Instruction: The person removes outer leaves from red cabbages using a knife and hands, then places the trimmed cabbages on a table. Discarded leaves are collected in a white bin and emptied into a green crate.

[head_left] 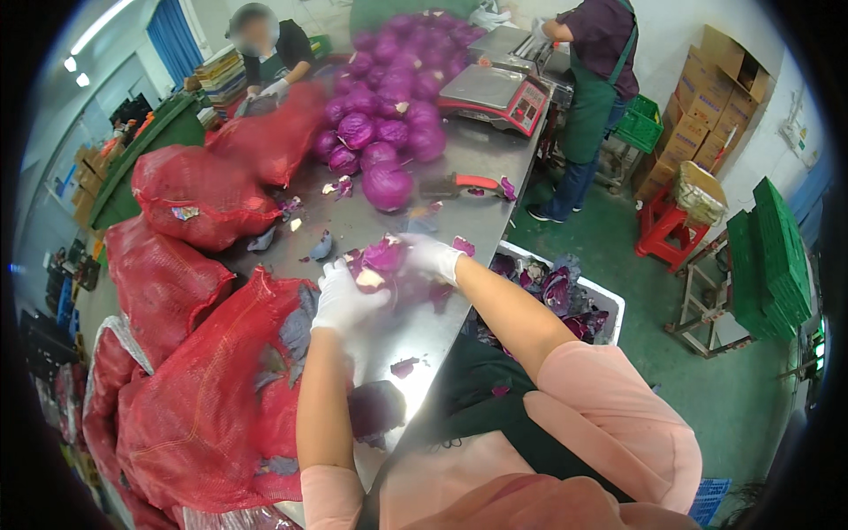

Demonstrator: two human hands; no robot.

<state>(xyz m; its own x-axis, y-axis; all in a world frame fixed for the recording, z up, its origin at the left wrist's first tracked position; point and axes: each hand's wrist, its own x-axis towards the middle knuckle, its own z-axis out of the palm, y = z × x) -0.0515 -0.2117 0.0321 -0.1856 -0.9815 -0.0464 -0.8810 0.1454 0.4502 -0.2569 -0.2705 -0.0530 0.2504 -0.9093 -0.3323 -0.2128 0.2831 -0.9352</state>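
A red cabbage (383, 254) is between my two white-gloved hands above the metal table (291, 237), its pale cut stem toward me. My left hand (344, 299) grips it from the left, and my right hand (427, 257) closes on its right side, slightly blurred. Loose purple leaf scraps (404, 367) lie on the tabletop around my hands. Beyond them rests a knife (470, 181) with an orange-red handle, its blade pointing left. A dark, leafy cabbage (377, 408) sits by my left forearm at the near edge.
Red mesh sacks (199, 389) crowd the left side. A heap of purple cabbages (389, 132) fills the far table, beside a red scale (495, 95). At right below the edge stands a white foam box (616, 309) of leaves. Two people (594, 97) work farther off.
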